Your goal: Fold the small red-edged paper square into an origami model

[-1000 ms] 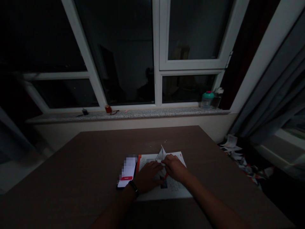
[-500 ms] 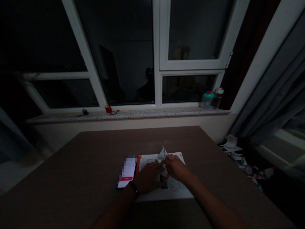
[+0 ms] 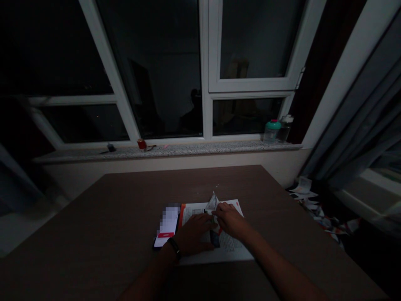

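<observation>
On the table lies a printed sheet or booklet [image 3: 234, 252] with an orange strip along its left side. A small piece of folded paper [image 3: 213, 202] sits on top, one pointed flap standing up. My left hand [image 3: 194, 234] lies palm down over the printed page, thumb apart, fingertips at the folded paper. From the right, my right hand [image 3: 231, 218] pinches the folded paper with curled fingers close to the left fingertips. Both hands hide much of the fold. Beside my left wrist, a phone [image 3: 168, 223] with a lit screen touches or nearly touches the page.
The brown table [image 3: 94, 225] reaches toward a granite windowsill [image 3: 194, 149]. A green-lidded bottle [image 3: 272, 131] and a clear bottle [image 3: 285, 128] stand on the sill, as does a small red object [image 3: 141, 144]. Loose papers [image 3: 313, 207] lie right of the table.
Very little differs. My left thumb and fingers have shifted slightly on the page, while my right hand keeps its pinch on the folded paper.
</observation>
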Demonstrator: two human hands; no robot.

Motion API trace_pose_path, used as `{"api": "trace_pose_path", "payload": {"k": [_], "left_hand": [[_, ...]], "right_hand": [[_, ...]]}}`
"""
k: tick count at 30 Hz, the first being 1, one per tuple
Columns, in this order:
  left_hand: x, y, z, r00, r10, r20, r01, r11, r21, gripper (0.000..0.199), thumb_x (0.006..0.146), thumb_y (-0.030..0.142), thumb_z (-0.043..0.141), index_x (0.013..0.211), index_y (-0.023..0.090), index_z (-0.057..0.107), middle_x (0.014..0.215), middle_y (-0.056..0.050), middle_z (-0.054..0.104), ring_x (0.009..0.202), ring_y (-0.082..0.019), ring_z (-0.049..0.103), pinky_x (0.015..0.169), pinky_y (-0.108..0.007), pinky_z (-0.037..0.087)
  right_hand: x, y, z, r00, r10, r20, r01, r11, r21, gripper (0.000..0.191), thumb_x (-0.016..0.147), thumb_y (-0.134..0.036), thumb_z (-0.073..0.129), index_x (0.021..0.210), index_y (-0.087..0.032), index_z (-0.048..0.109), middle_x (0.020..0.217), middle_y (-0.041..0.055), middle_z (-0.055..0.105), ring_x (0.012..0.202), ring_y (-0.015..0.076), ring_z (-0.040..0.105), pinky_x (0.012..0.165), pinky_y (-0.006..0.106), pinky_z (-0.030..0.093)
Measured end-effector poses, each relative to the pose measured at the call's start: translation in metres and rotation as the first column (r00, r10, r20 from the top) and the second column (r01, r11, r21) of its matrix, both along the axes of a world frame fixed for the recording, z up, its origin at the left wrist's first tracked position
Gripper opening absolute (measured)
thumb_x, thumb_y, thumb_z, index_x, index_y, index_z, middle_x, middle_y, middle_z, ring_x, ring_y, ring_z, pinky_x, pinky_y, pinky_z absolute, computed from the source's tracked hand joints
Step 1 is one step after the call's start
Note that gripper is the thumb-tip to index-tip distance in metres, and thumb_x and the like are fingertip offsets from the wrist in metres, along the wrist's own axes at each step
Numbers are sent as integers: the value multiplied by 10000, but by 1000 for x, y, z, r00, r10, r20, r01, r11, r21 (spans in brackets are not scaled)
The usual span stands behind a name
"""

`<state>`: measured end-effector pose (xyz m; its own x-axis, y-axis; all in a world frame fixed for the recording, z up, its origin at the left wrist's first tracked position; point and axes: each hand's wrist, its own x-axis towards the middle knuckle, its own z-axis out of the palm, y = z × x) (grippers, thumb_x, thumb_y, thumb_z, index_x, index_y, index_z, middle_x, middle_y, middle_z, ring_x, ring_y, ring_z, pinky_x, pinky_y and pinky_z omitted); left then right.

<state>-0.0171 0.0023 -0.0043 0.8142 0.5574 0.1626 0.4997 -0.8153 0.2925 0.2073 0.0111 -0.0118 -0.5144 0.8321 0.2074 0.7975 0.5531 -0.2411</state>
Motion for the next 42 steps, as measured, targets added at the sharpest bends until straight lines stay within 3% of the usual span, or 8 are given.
{"api": "trace_pose_path", "payload": {"k": [9, 23, 28, 34, 42], "left_hand": [[-3, 2, -1, 999, -40, -25, 40, 999, 10, 756, 747, 646, 725, 1394, 331, 492, 1479, -101, 422, 1328, -371, 404, 1084, -532, 340], [-4, 3, -4, 995, -84, -58, 85, 996, 20, 737, 777, 698, 654, 1417, 399, 445, 1527, -84, 344, 1352, -379, 355, 1094, -540, 303], [-3, 1, 0, 996, -73, -41, 74, 997, 9, 706, 790, 668, 667, 1401, 378, 467, 1508, -82, 377, 1348, -368, 369, 1099, -530, 307], [-3, -1, 2, 1000, 18, 26, -16, 997, -71, 751, 822, 521, 709, 1440, 257, 374, 1443, -102, 470, 1301, -308, 443, 1106, -466, 340], [-3, 0, 0, 999, 1, 34, 0, 999, -35, 577, 829, 472, 721, 1315, 249, 506, 1427, -97, 488, 1300, -311, 451, 1090, -467, 361]], "right_hand": [[0, -1, 0, 1000, -16, 12, 16, 1000, -4, 402, 906, -163, 520, 1292, -240, 603, 1107, 87, 569, 1058, 243, 475, 881, 357, 326], [-1, -1, 2, 1000, -10, 10, 10, 1000, -19, 427, 893, -147, 522, 1302, -247, 594, 1093, 82, 560, 1062, 240, 467, 883, 352, 331], [-1, -1, 1, 1000, -15, 2, 15, 1000, 1, 414, 891, -151, 528, 1286, -245, 607, 1091, 80, 564, 1059, 241, 469, 881, 354, 330], [0, -1, -1, 1000, -19, 12, 19, 1000, 2, 417, 897, -151, 527, 1296, -245, 598, 1096, 78, 561, 1069, 238, 468, 880, 348, 325], [0, -2, -1, 1000, -11, 9, 11, 1000, 11, 407, 902, -157, 526, 1294, -239, 600, 1095, 80, 561, 1061, 235, 469, 880, 343, 322]]}}
